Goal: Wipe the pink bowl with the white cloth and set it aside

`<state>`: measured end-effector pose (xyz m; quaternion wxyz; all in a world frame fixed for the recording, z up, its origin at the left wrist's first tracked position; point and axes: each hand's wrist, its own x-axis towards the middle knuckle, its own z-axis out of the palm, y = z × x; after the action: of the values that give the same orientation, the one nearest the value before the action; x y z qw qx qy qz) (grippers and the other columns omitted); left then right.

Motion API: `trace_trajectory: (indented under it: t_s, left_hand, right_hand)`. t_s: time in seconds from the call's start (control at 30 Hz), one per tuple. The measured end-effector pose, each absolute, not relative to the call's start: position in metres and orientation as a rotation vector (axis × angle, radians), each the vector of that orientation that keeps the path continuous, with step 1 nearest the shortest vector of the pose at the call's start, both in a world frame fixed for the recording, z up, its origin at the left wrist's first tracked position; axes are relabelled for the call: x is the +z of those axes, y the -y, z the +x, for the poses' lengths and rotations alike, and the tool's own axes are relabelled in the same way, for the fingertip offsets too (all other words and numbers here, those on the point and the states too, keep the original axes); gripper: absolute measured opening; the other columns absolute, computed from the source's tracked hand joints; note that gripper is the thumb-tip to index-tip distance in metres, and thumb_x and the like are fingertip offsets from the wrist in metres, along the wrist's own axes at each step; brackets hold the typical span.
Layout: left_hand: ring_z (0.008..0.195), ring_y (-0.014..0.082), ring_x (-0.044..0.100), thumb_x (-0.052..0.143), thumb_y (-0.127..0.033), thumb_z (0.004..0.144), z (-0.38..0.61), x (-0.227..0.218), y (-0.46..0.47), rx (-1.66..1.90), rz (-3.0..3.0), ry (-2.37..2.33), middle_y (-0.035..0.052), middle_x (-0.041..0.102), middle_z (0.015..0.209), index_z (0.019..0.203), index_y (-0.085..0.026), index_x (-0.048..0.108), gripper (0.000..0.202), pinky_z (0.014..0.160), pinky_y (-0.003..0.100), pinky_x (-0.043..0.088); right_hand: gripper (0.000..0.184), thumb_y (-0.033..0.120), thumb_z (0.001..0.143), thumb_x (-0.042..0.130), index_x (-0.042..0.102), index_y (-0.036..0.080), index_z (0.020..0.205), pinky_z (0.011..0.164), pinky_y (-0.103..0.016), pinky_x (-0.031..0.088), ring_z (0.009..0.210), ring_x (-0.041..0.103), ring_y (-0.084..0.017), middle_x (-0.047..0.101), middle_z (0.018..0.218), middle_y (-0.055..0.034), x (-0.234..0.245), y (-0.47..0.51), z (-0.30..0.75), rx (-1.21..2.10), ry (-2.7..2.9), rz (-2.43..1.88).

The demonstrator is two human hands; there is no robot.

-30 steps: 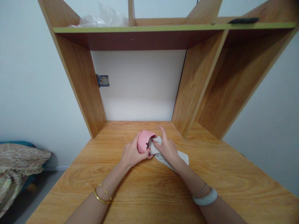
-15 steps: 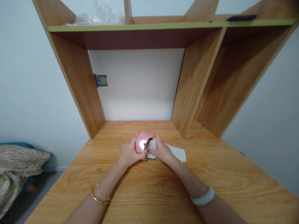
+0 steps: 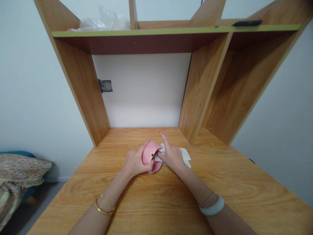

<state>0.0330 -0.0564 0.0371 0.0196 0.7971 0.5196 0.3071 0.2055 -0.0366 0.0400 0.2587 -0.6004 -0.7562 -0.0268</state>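
At the centre of the frame, just below the middle, the container (image 3: 148, 153) sits between the left hand (image 3: 134, 161) on its left and the right hand (image 3: 173, 156) on its right. The cloth (image 3: 186, 153) lies at the container's mouth, under the right hand, its far end showing beyond that hand. The desk (image 3: 156, 205) spreads beneath them all (whether the container touches it is hidden). Across the top runs the shelf (image 3: 161, 31), bearing the plastic bag (image 3: 105, 23) at upper left. Left of the desk, at lower left, lies the blanket (image 3: 22, 166).
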Motion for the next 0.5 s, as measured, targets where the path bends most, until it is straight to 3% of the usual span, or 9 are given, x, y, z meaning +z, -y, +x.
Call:
trace_trajectory:
  t_s: [0.13, 0.23, 0.4, 0.5]
  left_hand:
    - [0.081, 0.0253, 0.063, 0.058, -0.053, 0.06, 0.031, 0.034, 0.056, 0.924, 2.578, -1.533, 0.0087, 0.067, 0.093, 0.128, -0.017, 0.041, 0.078, 0.076, 0.033, 0.047]
    - [0.08, 0.0249, 0.064, 0.056, -0.056, 0.063, 0.032, 0.033, 0.056, 0.947, 2.584, -1.529, 0.0089, 0.067, 0.094, 0.129, -0.018, 0.039, 0.078, 0.074, 0.033, 0.048]
    - [0.077, 0.0216, 0.063, 0.049, -0.053, 0.075, 0.031, 0.035, 0.05, 1.042, 2.345, -1.616, 0.0052, 0.064, 0.093, 0.138, -0.02, 0.017, 0.078, 0.069, 0.031, 0.047]
    - [0.082, 0.0207, 0.062, 0.051, -0.052, 0.076, 0.031, 0.035, 0.047, 1.162, 2.215, -1.552, 0.0077, 0.06, 0.107, 0.139, -0.02, 0.006, 0.084, 0.071, 0.031, 0.047]
  right_hand:
    - [0.072, 0.035, 0.076, 0.05, 0.018, 0.023, 0.139, 0.063, -0.028, 0.038, 0.074, 0.063, -0.025, 0.068, 0.079, -0.005, 0.036, 0.035, 0.206, 0.034, 2.114, -1.656]
    - [0.068, 0.032, 0.078, 0.048, 0.018, 0.024, 0.138, 0.064, -0.028, 0.039, 0.077, 0.063, -0.025, 0.067, 0.081, -0.0048, 0.033, 0.034, 0.207, 0.125, 2.06, -1.644]
    - [0.06, 0.028, 0.077, 0.048, 0.027, 0.022, 0.133, 0.071, -0.03, 0.043, 0.088, 0.061, -0.023, 0.065, 0.098, -0.0069, 0.026, 0.028, 0.206, 0.345, 1.795, -1.495]
    - [0.054, 0.024, 0.075, 0.046, 0.034, 0.019, 0.127, 0.08, -0.031, 0.043, 0.095, 0.058, -0.021, 0.061, 0.107, -0.0076, 0.019, 0.02, 0.204, 0.474, 1.575, -1.355]
